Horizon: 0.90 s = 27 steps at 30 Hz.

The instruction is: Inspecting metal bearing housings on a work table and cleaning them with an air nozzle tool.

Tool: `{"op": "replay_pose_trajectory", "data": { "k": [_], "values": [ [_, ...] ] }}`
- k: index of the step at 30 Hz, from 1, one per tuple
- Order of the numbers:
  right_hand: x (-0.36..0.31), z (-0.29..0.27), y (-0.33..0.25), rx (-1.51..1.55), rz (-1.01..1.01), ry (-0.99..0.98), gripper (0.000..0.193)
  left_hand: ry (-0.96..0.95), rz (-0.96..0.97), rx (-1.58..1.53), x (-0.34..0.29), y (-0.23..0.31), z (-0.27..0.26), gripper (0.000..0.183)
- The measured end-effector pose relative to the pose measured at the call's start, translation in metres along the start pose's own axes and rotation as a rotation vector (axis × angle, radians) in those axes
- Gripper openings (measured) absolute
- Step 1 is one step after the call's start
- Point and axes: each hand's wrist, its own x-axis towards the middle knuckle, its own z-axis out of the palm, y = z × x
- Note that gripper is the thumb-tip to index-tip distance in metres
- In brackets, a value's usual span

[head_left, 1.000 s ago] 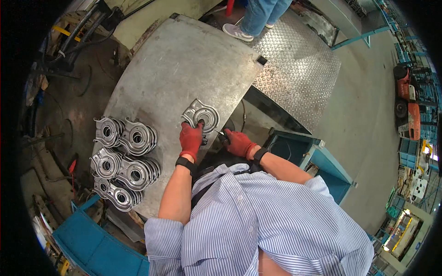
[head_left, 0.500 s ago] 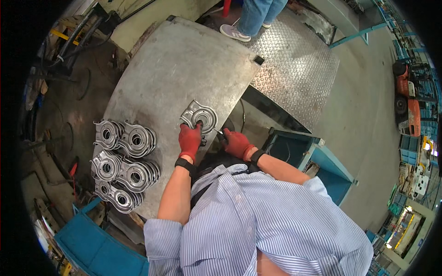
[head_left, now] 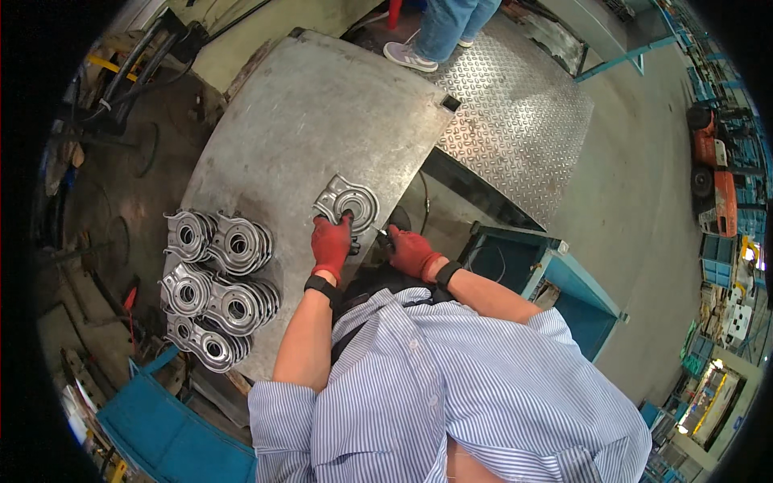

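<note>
A stamped metal bracket (head_left: 355, 206) with a round ringed centre rests at the table's right edge. My left hand (head_left: 331, 241), in a red glove with dark fingertips, is closed on its near side and steadies it. My right hand (head_left: 413, 253), gloved alike, is closed round a small hand tool (head_left: 385, 234) with a dark handle and a thin metal tip. That tip meets or nearly meets the bracket's right rim. The tool's exact kind is too small to make out. Several stacks of similar brackets (head_left: 239, 306) stand on the table's left side.
The grey metal table (head_left: 322, 105) extends away from me. A blue metal bin (head_left: 576, 302) is at my right, and a blue panel (head_left: 177, 431) at lower left. Beyond the table a person (head_left: 447, 32) in jeans stands on tread plate (head_left: 515, 129). An orange forklift (head_left: 713, 177) stands far right.
Both hands and the bracket stay almost in place. The tool and my right hand shift very slightly to the left; my left forearm moves a little.
</note>
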Motion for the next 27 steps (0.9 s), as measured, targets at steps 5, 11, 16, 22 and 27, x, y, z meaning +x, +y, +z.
{"op": "replay_pose_trajectory", "data": {
  "k": [5, 11, 16, 22, 27],
  "values": [
    [0.0, 0.012, 0.005, -0.012, -0.067, 0.071, 0.04, 0.034, 0.096, -0.001, 0.01, -0.02, 0.02, 0.063],
    [0.001, 0.01, 0.005, -0.07, -0.074, 0.083, 0.037, -0.017, -0.086, -0.047, 0.001, -0.003, 0.005, 0.063],
    [0.005, 0.017, 0.017, -0.115, -0.043, 0.041, 0.04, -0.06, -0.09, -0.078, -0.005, 0.007, -0.007, 0.063],
    [-0.005, -0.009, -0.004, -0.005, -0.025, 0.297, 0.032, -0.063, -0.118, -0.085, -0.002, 0.002, -0.007, 0.065],
    [-0.013, -0.013, 0.025, 0.259, -0.095, 0.437, 0.026, -0.114, -0.148, -0.177, -0.024, 0.013, -0.037, 0.072]
  ]
}}
